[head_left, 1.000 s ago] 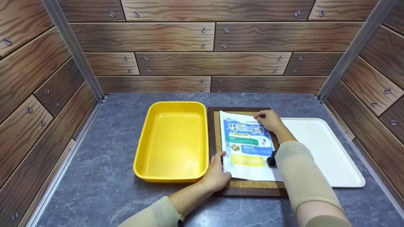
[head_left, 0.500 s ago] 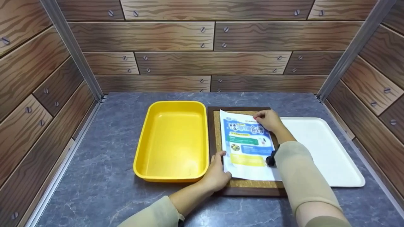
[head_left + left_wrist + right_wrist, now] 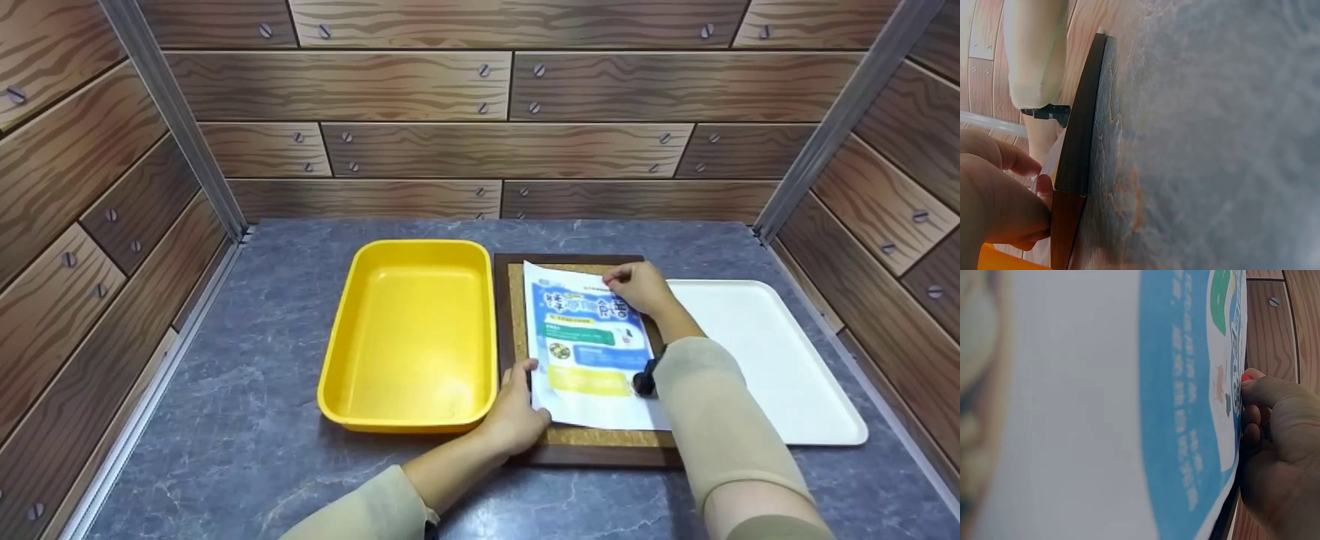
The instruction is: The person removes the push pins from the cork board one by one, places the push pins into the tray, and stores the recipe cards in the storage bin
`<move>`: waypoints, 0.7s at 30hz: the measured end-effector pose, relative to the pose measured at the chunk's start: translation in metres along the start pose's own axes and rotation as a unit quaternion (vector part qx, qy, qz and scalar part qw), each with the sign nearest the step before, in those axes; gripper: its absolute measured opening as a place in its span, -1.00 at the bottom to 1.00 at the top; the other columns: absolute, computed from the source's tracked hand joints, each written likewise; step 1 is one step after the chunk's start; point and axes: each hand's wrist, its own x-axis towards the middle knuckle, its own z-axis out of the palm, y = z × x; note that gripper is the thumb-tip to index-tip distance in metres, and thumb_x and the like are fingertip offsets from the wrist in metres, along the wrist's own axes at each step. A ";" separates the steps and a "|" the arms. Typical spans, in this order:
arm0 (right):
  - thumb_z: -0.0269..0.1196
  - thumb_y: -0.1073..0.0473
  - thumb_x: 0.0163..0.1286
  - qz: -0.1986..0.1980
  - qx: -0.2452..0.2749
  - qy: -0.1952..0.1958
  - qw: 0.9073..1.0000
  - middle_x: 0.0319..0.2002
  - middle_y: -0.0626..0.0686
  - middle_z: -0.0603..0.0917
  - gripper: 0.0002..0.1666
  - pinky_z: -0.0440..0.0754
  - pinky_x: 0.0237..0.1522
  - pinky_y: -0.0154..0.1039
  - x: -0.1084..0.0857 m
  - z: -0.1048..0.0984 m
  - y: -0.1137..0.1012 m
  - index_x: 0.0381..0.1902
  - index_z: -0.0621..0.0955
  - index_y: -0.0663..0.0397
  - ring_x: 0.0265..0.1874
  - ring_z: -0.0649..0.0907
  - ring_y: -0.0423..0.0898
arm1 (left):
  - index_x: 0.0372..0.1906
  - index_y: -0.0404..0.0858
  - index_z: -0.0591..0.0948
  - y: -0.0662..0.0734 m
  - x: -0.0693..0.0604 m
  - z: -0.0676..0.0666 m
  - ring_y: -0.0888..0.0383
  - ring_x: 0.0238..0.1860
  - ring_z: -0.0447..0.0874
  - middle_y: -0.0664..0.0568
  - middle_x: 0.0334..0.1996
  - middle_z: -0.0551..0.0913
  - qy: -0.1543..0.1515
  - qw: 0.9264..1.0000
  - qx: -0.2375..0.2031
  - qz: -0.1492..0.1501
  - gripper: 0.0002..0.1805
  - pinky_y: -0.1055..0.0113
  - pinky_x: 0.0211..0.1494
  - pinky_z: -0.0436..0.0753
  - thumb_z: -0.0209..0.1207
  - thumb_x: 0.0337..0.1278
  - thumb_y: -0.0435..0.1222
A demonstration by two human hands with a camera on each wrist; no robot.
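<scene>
A printed sheet (image 3: 585,409) lies over a dark-framed cork board (image 3: 517,300). Near its top right corner, my right hand (image 3: 645,289) pinches a small red object (image 3: 606,280), possibly a pin, between thumb and finger; the right wrist view also shows this red piece (image 3: 1246,377) at the sheet's edge. My left hand (image 3: 514,420) rests at the sheet's lower left edge, thumb and index finger spread apart on it. In the left wrist view, that hand (image 3: 1002,197) is beside the board's dark frame (image 3: 1081,124); its other fingers are partly hidden.
A yellow tray (image 3: 412,337) stands directly left of the board. On the right, a white tray (image 3: 780,360) lies partly behind my right arm. Wood-patterned walls (image 3: 420,82) enclose the grey marbled table (image 3: 247,360) at the back and both sides.
</scene>
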 end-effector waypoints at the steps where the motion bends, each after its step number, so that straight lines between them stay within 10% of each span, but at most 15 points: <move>1: 0.22 0.18 0.63 0.000 0.001 0.000 1.000 0.22 0.27 0.76 -0.72 0.61 0.29 0.10 0.000 0.000 0.000 0.09 0.80 0.10 0.13 0.68 0.15 | 0.54 -0.30 0.34 0.000 0.000 0.000 -0.10 0.28 0.55 -0.29 0.43 0.45 0.000 1.000 0.000 0.000 -0.13 0.03 0.40 0.60 0.23 -0.01 -0.57; 21: 0.27 0.12 0.63 0.005 0.074 -0.001 0.997 0.24 0.27 0.75 -0.66 0.67 0.07 -0.23 -0.010 -0.011 0.002 0.22 0.77 0.11 0.10 0.70 0.07 | 0.59 -0.31 0.32 0.004 -0.001 -0.002 -0.15 0.42 0.51 -0.33 0.55 0.40 -0.015 1.000 0.005 -0.008 -0.10 -0.06 0.56 0.52 0.22 0.02 -0.56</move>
